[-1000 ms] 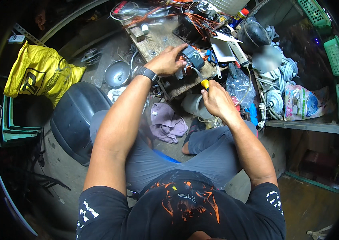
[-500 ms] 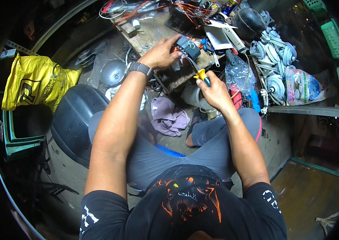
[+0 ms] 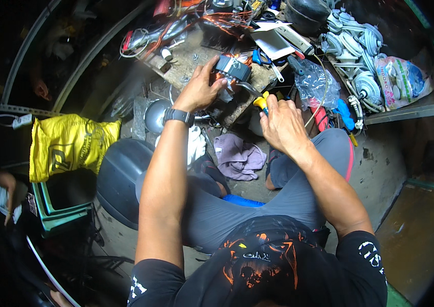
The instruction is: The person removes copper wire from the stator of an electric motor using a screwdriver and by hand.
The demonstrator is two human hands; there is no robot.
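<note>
A dark grey motor stator point(image 3: 233, 68) with copper windings and pale string ties sits on the wooden board. My left hand point(image 3: 201, 91) grips its left side, fingers on top and the thumb by the near windings. In my right hand point(image 3: 284, 122) is a tool with a yellow and dark blue handle point(image 3: 261, 101). Its curved metal shaft point(image 3: 247, 88) reaches to the stator's near edge; the very tip cannot be made out. My right palm faces down, hiding much of the handle.
The worn wooden board point(image 3: 176, 77) also carries loose copper wire point(image 3: 227, 18) and blue-handled pliers point(image 3: 261, 57). Pale disc-shaped parts point(image 3: 365, 84) are heaped at right. A purple cloth point(image 3: 240, 156) lies on the floor. A yellow bag point(image 3: 73, 146) stands left; another person's arm point(image 3: 6, 184) shows beyond.
The whole view has shifted, so most things appear lower and further right. My right hand has turned more palm-down over the handle. My left hand still holds the stator.
</note>
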